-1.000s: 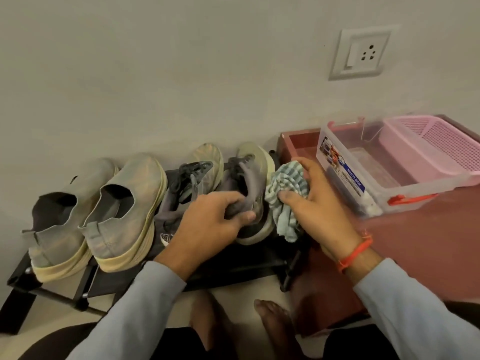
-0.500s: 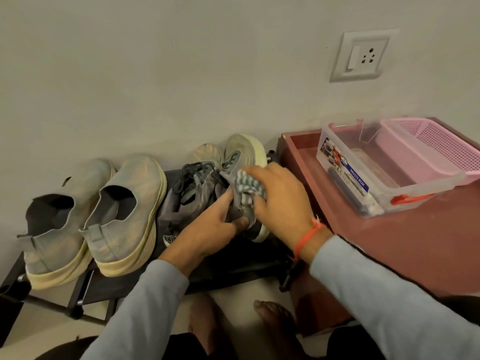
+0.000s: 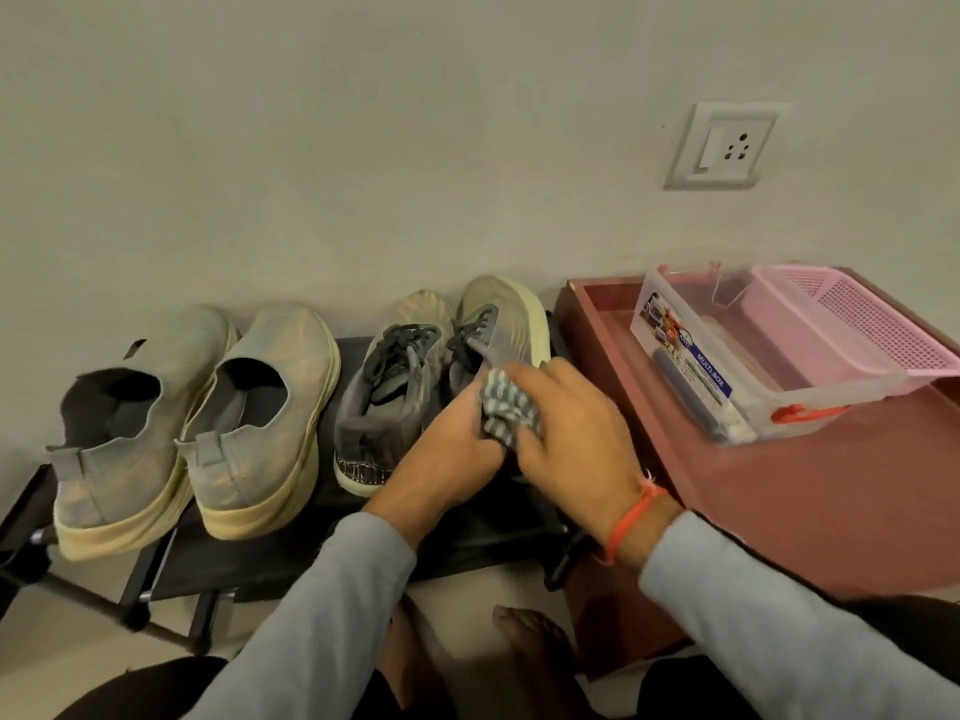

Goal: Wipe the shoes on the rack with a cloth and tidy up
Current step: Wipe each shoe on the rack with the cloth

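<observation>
A low black shoe rack (image 3: 270, 558) against the wall carries two pairs. At the left stand two grey slip-on shoes (image 3: 260, 407) with cream soles. To their right are two grey laced sneakers, the left one (image 3: 384, 397) upright. My left hand (image 3: 441, 459) grips the heel part of the right sneaker (image 3: 506, 319), whose toe shows beyond my hands. My right hand (image 3: 566, 433) presses a grey and white striped cloth (image 3: 506, 407) onto that sneaker's upper. The sneaker's rear half is hidden under both hands.
A reddish-brown low table (image 3: 810, 491) stands right of the rack and holds a clear plastic box (image 3: 691, 366) with a pink basket (image 3: 852, 324) in it. A wall socket (image 3: 724, 145) is above. My bare feet (image 3: 524, 646) are on the floor in front of the rack.
My right hand brought the cloth from the sneaker's right side onto its top and slid it toward the heel. My left hand kept its hold on the sneaker.
</observation>
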